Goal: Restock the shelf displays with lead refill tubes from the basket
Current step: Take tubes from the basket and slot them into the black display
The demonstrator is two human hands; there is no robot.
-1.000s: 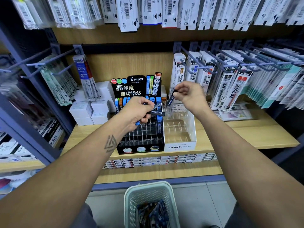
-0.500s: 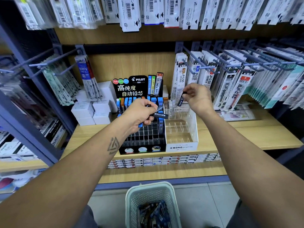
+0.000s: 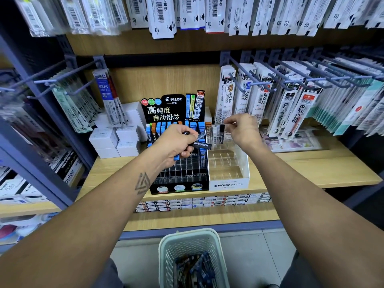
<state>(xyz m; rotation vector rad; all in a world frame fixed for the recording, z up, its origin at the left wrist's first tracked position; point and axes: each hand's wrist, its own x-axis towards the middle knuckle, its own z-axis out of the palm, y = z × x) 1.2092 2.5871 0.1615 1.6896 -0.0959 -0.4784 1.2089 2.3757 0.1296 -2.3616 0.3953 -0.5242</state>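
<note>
My left hand (image 3: 177, 142) grips a bunch of lead refill tubes (image 3: 202, 144), black and blue, over the black Pilot display (image 3: 178, 187). My right hand (image 3: 243, 129) pinches one black tube (image 3: 222, 129) upright at the back row of the clear Mono display (image 3: 228, 185), next to a few tubes standing there. A pale green basket (image 3: 166, 246) on the floor below holds several more tubes (image 3: 195, 269).
White boxes (image 3: 115, 138) are stacked left of the Pilot display. Refill packs hang on pegs to the right (image 3: 291, 109), to the left (image 3: 70, 107) and overhead. Small boxes line the lower shelf (image 3: 203, 201). The wooden shelf (image 3: 311, 165) extends right.
My right hand has carried the black tube rightward and down, from above the Pilot display to the Mono display's back row. The left hand keeps its bunch almost still.
</note>
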